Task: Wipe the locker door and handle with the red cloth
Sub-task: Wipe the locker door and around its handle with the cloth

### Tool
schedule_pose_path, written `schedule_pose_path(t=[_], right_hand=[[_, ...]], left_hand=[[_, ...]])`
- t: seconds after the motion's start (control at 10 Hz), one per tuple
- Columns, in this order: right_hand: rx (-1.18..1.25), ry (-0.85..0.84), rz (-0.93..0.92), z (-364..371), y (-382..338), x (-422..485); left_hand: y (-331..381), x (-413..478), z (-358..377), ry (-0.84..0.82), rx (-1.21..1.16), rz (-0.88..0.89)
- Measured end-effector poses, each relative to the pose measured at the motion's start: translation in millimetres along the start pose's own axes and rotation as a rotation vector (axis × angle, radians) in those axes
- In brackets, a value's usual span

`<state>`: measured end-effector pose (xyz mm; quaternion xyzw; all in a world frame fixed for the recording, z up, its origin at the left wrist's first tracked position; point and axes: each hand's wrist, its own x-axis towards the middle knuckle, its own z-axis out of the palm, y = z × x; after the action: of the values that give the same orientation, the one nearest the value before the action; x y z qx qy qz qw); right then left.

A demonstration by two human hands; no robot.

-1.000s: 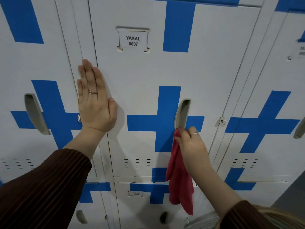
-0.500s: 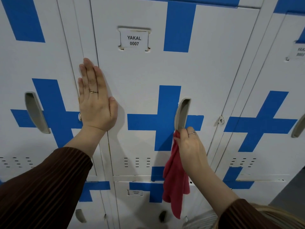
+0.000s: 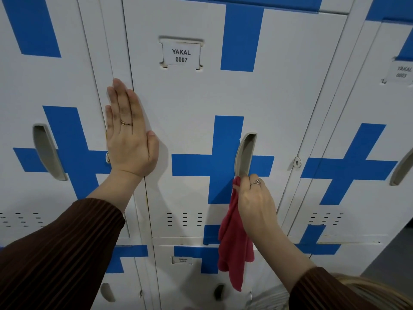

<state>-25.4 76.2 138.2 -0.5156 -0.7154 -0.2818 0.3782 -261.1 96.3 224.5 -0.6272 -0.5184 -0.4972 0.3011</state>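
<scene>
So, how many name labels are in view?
3 labels: one on the middle door, one at far right, one low, left of the cloth. Others may be hidden.

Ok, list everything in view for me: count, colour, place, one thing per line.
locker door: one, white with a blue cross, centre, marked YAKAL 0007
handle: one, grey, recessed, right part of that door
red cloth: one, red, hanging down from the handle's lower end
label: one, white, top of the door
vent slots: three columns, dark, low on the door
neighbouring doors: several, white and blue, left, right and below
left hand: one, flat on the door's left edge, wearing a ring
right hand: one, grips the red cloth at the handle's lower end, wearing a ring
sleeves: two, brown ribbed, bottom corners
</scene>
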Motion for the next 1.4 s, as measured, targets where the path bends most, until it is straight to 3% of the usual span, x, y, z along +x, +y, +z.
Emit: schedule_pose_path(t=[0.2, 0.4, 0.6, 0.8, 1.2, 1.3, 1.4], right_hand=[[0.029, 0.031, 0.03, 6, 1, -5], [0.232, 0.08, 0.029, 6, 9, -14], [0.325, 0.068, 0.2, -5, 11, -23], [0.274, 0.119, 0.041, -4, 10, -13], [0.242, 0.064, 0.028, 8, 12, -11], [0.286, -0.013, 0.119, 6, 18, -24], [0.385, 0.033, 0.139, -2, 12, -21]], left_hand=[[0, 0, 1, 0.0, 0.003, 0.005], [0, 0, 0, 0.001, -0.003, 0.009], [0, 0, 0, -0.002, -0.004, -0.002], [1, 0, -1, -0.003, -0.001, -0.007], [1, 0, -1, -0.001, 0.005, -0.003], [1, 0, -1, -0.005, 0.006, -0.005], [1, 0, -1, -0.003, 0.003, -0.009]])
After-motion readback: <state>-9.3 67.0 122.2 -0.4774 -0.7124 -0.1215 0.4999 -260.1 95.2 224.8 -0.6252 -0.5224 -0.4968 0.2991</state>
